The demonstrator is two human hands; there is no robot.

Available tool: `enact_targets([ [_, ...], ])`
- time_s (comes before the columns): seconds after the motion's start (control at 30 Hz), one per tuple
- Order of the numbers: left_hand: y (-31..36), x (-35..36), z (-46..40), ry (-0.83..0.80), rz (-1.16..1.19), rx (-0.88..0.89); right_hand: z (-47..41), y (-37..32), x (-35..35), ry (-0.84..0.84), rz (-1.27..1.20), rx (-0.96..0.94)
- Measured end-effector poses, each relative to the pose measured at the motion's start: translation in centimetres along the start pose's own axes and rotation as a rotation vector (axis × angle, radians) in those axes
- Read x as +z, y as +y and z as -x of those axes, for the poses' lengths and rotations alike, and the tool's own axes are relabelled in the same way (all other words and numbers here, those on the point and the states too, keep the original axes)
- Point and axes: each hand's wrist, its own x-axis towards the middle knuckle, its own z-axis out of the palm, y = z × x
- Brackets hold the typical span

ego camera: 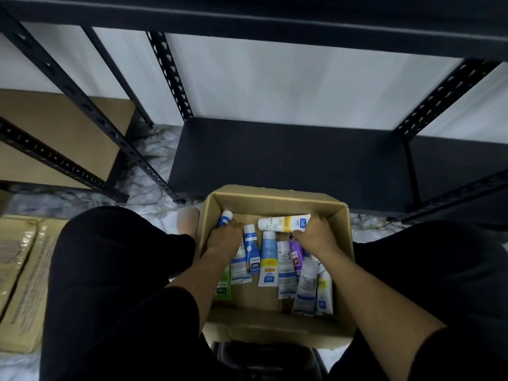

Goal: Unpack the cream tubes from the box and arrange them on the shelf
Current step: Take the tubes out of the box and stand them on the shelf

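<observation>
Both hands are down in the cardboard box (275,200) at 6 o'clock: the right hand (313,235) has its grip closed around a white-and-yellow tube (283,223), the left hand (224,239) wraps a blue-capped tube (224,218). These look light, squishy plastic and a bit slick, so I'd grab mid-body, not the flat crimped tail. The dark matte shelf (288,158) sits bare at 12 o'clock.

"Safi" on white-and-yellow tube (284,223), blue tube (251,250), light-blue tube (267,259), green tube (222,287)
</observation>
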Motion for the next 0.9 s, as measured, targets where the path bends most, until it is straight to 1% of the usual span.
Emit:
enact_targets([
  [0.17, 0.2, 0.0, -0.2, 0.000, -0.136, 0.015, -1.4, 0.6, 0.2, 0.005, -0.107, 0.052],
  [0.27, 0.4, -0.2, -0.1, 0.004, -0.158, 0.024, -1.7, 0.8, 0.4, -0.010, -0.125, 0.051],
  [0.33, 0.3, -0.2, -0.2, -0.002, -0.150, 0.026, -1.9, 1.0, 0.5, -0.028, -0.147, 0.048],
  [0.47, 0.0, -0.4, -0.4, -0.038, -0.118, 0.028, -2.2, 1.1, -0.1, -0.060, -0.276, 0.083],
  [0.6, 0.0, -0.5, 0.0, -0.054, -0.128, 0.036, -2.2, 1.0, 0.3, -0.077, -0.317, 0.067],
  [0.73, -0.5, 0.0, 0.4, 0.006, -0.079, 0.067, -2.1, 0.9, 0.7, -0.082, -0.302, 0.047],
  [0.83, -0.6, -0.4, 0.8, -0.029, -0.006, 0.080, -1.9, 0.5, 0.5, -0.092, -0.263, 0.029],
  [0.9, -0.5, -0.8, 1.2, -0.062, 0.049, 0.070, -1.5, 0.0, 0.3, -0.087, -0.221, -0.019],
])
